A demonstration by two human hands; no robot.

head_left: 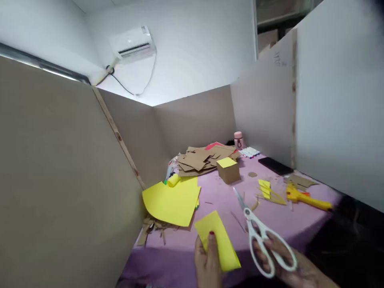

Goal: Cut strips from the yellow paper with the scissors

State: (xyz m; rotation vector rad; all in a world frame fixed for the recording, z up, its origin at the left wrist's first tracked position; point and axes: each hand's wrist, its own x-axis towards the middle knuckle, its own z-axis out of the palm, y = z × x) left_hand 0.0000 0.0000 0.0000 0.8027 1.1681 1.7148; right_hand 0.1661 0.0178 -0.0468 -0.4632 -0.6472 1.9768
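My left hand (207,260) pinches a small yellow paper rectangle (218,240) near the front edge of the purple table (216,196), thumb on top. My right hand (285,262) grips white-handled scissors (258,232), fingers through the loops, blades closed and pointing away toward the table's middle. The scissors sit just right of the held paper, not touching it.
A larger yellow sheet (171,202) lies at left beside a yellow roll (173,180). Behind are a cardboard scrap pile (204,158), a cardboard cube with yellow top (228,170), yellow strips (268,192), a yellow glue gun (306,199), a black phone (275,165), markers (249,152), a pink jar (238,140). Board walls enclose the table.
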